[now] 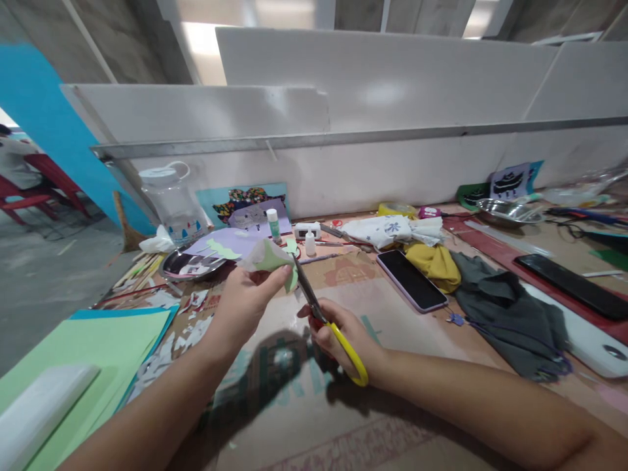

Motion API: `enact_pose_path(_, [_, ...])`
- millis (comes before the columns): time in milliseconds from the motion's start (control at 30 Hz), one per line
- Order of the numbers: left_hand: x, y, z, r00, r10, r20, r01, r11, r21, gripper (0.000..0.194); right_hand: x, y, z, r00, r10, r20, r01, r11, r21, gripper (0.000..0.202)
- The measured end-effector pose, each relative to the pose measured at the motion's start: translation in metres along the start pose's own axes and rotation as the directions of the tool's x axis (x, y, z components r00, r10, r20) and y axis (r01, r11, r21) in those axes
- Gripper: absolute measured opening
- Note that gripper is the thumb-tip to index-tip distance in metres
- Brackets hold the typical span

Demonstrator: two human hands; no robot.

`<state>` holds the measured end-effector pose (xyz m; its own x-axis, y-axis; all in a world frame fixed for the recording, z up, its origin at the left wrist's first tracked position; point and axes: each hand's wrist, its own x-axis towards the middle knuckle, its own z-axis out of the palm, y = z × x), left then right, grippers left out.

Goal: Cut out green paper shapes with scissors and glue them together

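Observation:
My left hand (248, 297) pinches a piece of light green paper (269, 255) between thumb and fingers, above the cardboard-covered table. My right hand (343, 337) grips a pair of scissors (310, 291) with yellow handles. The dark blades point up and away from me and meet the paper's right edge; whether they are parted there is too small to tell. Just beyond the paper stand a glue stick (273, 226) and a small white bottle (310, 243). Cut purple and green paper shapes (220, 243) lie over a metal bowl (189, 269) at the left.
Green paper sheets (122, 337) under a white object (49, 405) lie at the left, beside paper scraps (161, 353). A phone (412, 280), yellow cloth (434, 265) and dark grey cloth (505, 314) lie at the right. A clear jug (171, 203) stands before the white partition (367, 176).

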<state>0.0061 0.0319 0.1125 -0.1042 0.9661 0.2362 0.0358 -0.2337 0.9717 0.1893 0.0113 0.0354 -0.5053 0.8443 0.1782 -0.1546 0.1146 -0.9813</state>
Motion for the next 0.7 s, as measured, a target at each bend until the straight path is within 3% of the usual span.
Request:
enact_pose_path(267, [-0.0006, 0.0010, 0.0005, 0.997, 0.044, 0.056, -0.046, 0.998, 0.046, 0.019, 0.0010, 0.0008, 0.0002, 1.000, 0.013, -0.019, -0.013, 1.000, 0.012, 0.065])
enact_pose_path(700, [-0.0045, -0.0031, 0.0002, 0.998, 0.053, 0.032, -0.054, 0.997, 0.050, 0.022, 0.0030, -0.0018, -0.0008, 0.999, 0.005, -0.039, -0.005, 1.000, 0.004, 0.064])
